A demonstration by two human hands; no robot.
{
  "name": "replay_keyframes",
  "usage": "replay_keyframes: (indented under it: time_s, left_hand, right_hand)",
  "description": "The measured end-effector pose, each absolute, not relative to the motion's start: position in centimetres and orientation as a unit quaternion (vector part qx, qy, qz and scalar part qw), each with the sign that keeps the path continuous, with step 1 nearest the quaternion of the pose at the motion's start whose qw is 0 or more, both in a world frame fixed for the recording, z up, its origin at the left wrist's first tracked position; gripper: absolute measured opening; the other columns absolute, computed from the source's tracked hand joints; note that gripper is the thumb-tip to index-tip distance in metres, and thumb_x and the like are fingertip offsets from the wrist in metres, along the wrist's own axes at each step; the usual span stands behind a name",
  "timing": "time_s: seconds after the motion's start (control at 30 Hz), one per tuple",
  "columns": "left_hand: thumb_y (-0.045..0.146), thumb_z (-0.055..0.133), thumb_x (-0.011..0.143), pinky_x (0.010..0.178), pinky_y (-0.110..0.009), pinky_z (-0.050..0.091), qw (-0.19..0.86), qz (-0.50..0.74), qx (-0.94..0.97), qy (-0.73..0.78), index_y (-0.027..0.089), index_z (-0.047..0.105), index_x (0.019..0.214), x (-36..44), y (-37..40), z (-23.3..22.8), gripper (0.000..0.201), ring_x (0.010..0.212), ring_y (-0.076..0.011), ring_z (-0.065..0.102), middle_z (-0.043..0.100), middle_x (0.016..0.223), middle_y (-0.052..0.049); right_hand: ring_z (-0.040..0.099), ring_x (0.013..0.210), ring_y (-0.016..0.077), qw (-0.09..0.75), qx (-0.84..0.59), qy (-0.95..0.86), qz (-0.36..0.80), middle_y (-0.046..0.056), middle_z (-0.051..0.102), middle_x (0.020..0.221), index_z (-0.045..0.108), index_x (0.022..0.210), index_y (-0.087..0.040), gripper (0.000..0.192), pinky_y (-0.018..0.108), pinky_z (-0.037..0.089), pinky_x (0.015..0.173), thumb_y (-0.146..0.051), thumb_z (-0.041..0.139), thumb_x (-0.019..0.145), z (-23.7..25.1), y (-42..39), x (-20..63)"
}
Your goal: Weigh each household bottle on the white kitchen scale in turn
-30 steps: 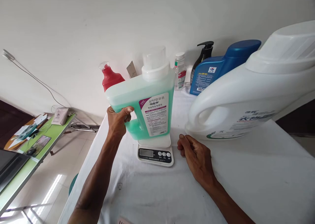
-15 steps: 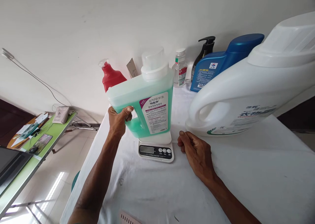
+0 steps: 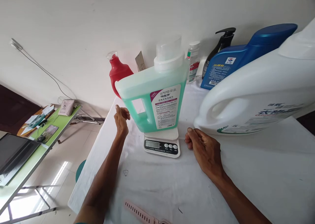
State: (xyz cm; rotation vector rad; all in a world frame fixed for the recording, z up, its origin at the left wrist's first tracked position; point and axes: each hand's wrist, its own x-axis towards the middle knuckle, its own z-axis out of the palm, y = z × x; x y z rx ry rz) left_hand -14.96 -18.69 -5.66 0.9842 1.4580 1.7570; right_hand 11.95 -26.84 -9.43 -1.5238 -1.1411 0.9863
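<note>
A large jug of green liquid detergent (image 3: pixel 163 107) with a clear cap stands on a white digital kitchen scale (image 3: pixel 162 149). My left hand (image 3: pixel 121 119) is just left of the jug's handle, apart from it, with fingers loosely bent and nothing in them. On the other side of the scale, my right hand (image 3: pixel 205 148) rests on the cloth in a loose fist, with nothing visible in it. Close behind that hand stands a big white detergent jug (image 3: pixel 248 96), cut off by the right edge. The scale's display is too faint to read.
Along the wall are a red bottle (image 3: pixel 120 70), a brown card tag (image 3: pixel 140 61), a small clear bottle (image 3: pixel 193 63), a black pump bottle (image 3: pixel 219 47) and a blue bottle (image 3: pixel 246 55). A pink watch strap (image 3: pixel 140 212) lies at the front. Left is a green table (image 3: pixel 55 127) with a laptop.
My left hand has let go of the green jug's handle and moved left of it. The jug now stands on the scale. My right hand stays beside the scale; the view has shifted.
</note>
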Motion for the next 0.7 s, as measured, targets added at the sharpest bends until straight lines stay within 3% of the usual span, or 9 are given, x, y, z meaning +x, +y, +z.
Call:
replay_keyframes:
  time_s: [0.17,0.47,0.7]
  left_hand:
    - [0.081,0.049,0.100,0.049,-0.028,0.028,0.323,0.627,0.382,0.597,0.020,0.049,0.055,-15.2,-18.6,-10.0,0.075,0.046,-0.0104,0.035,0.041,0.047,0.002]
    - [0.089,0.052,0.093,0.050,-0.029,0.027,0.323,0.624,0.402,0.587,0.021,0.044,0.054,-15.5,-18.6,-10.3,0.079,0.047,-0.0099,0.034,0.042,0.048,0.002]
    - [0.090,0.057,0.089,0.049,-0.028,0.026,0.328,0.615,0.427,0.576,0.021,0.046,0.056,-15.5,-18.6,-10.3,0.077,0.047,-0.0091,0.032,0.042,0.049,0.003]
  right_hand:
    - [0.058,0.057,0.0170,0.462,-0.644,-0.474,0.384,0.004,0.065,0.066,0.061,0.065,-0.025,0.052,0.031,0.049,0.057,-0.070,0.053,0.090,-9.9,-26.7,12.0]
    - [0.058,0.059,0.0174,0.453,-0.652,-0.479,0.375,0.003,0.065,0.068,0.062,0.066,-0.025,0.048,0.033,0.048,0.060,-0.065,0.054,0.091,-10.3,-26.8,12.0]
    - [0.057,0.058,0.0178,0.459,-0.645,-0.485,0.372,0.004,0.065,0.067,0.061,0.066,-0.025,0.057,0.034,0.048,0.059,-0.075,0.055,0.094,-10.3,-26.8,12.0]
